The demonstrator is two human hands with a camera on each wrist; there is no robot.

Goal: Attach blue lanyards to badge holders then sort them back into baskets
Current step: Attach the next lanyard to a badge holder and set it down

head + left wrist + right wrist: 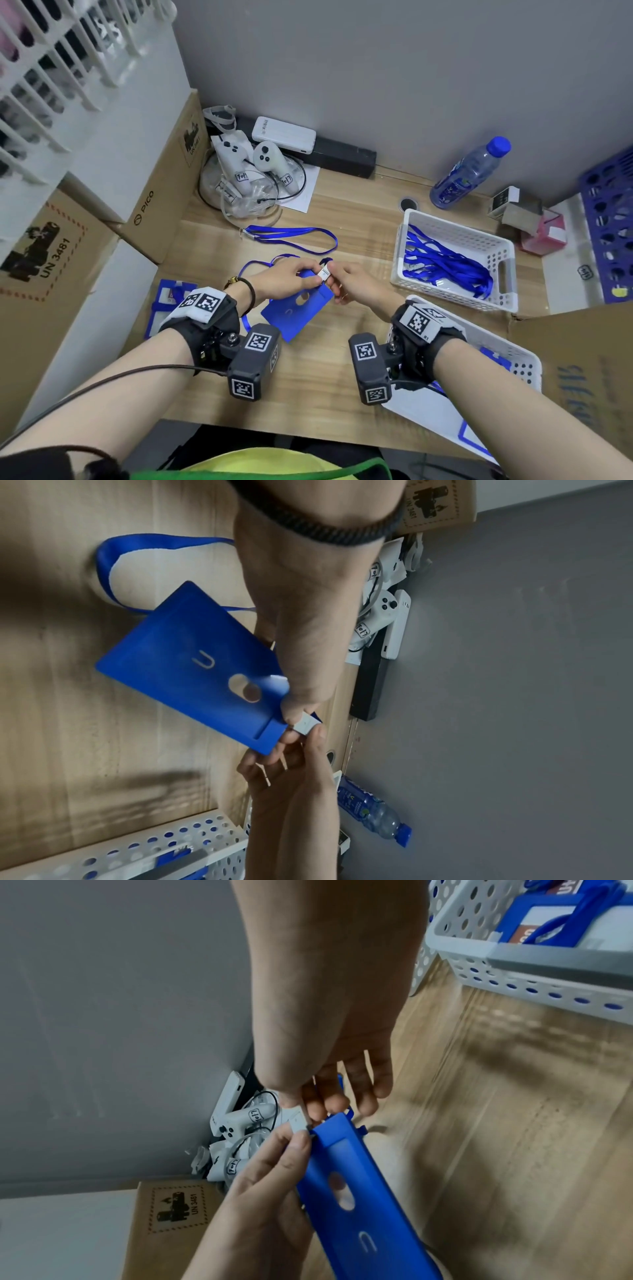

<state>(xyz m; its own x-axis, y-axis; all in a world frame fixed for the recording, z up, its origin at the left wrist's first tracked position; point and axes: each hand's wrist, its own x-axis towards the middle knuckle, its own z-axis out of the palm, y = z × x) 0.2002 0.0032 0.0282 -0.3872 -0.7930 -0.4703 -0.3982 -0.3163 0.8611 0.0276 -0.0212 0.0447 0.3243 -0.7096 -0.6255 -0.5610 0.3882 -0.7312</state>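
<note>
From the head camera, the left hand (291, 275) and the right hand (354, 282) meet over the middle of the wooden table (308, 377), both pinching a small silver clip (324, 273) at the top edge of a blue badge holder (294, 308). The holder tilts, its lower corner near the table. The clip's blue lanyard (260, 265) trails behind the left hand. More lanyards lie in the far white basket (503, 270); a near white basket (524, 359) sits under the right forearm.

From the left wrist, the thumb presses the clip (306, 725) at the holder's (192, 653) slotted tab, and the right fingertips (320, 734) close on it from the other side.

From the right wrist, the holder (346, 1194) shows edge-on, thin and flat, and the clip (298, 1121) sits at its top tab.

The holder looks light and fairly stiff, best held near the tab. The clip is small and probably slippery, calling for a fingertip pinch. The lanyard is limp and likely to snag.
</note>
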